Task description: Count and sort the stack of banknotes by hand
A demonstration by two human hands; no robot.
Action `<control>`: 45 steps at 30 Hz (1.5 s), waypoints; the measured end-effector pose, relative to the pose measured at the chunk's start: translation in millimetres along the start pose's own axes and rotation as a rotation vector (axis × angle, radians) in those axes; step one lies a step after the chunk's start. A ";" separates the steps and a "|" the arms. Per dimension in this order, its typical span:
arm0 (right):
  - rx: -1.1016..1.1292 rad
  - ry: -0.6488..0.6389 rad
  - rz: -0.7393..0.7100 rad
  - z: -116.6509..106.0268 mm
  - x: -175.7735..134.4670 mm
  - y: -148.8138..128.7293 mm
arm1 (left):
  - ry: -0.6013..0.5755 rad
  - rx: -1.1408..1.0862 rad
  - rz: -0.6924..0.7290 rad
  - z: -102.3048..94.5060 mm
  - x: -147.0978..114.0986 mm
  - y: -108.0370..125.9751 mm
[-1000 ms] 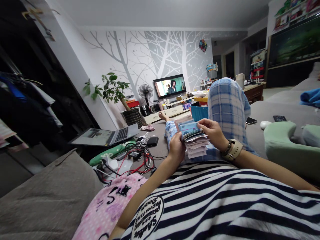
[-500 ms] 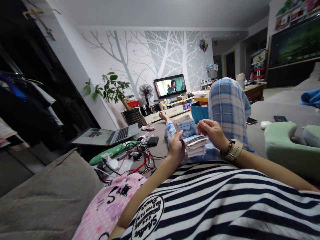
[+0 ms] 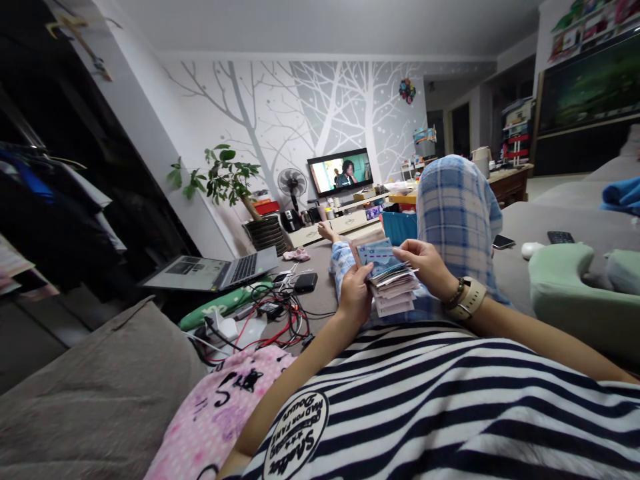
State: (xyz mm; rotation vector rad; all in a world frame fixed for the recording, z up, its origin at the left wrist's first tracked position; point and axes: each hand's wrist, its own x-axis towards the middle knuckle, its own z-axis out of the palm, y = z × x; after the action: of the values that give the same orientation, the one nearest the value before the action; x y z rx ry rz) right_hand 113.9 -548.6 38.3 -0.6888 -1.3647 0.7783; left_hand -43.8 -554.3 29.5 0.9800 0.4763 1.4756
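Observation:
Above my lap, my left hand is closed around the left side of a thick stack of printed paper slips, thumb on top. The lower ends of the slips fan out in several whitish layers. A light blue printed slip lies uppermost, with a row of purple dashes on it; its finer print is too small to read. Pinched at the right edge of that blue slip are the thumb and fingers of my right hand, which has a pale watch and a dark bracelet at its wrist. A pinkish slip shows behind the blue one.
To the left lie an open laptop, tangled cables and a black box. My raised knee stands beyond my right hand. At the right are a phone, a white mouse and a green cushion.
The portrait on the blue slip no longer shows; a blue face with purple dashes is uppermost. My right fingers stay at its right edge, and the stack has shifted slightly.

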 end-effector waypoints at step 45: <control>0.033 -0.016 -0.069 1.2 -5.5 -1.8 | 0.107 0.049 0.040 -1.0 3.8 -0.3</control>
State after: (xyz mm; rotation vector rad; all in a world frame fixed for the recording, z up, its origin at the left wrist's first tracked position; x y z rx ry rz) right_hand 112.6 -554.1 36.7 -0.6077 -1.3800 0.7514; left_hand -44.1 -550.3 29.8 0.9572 0.5750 1.5644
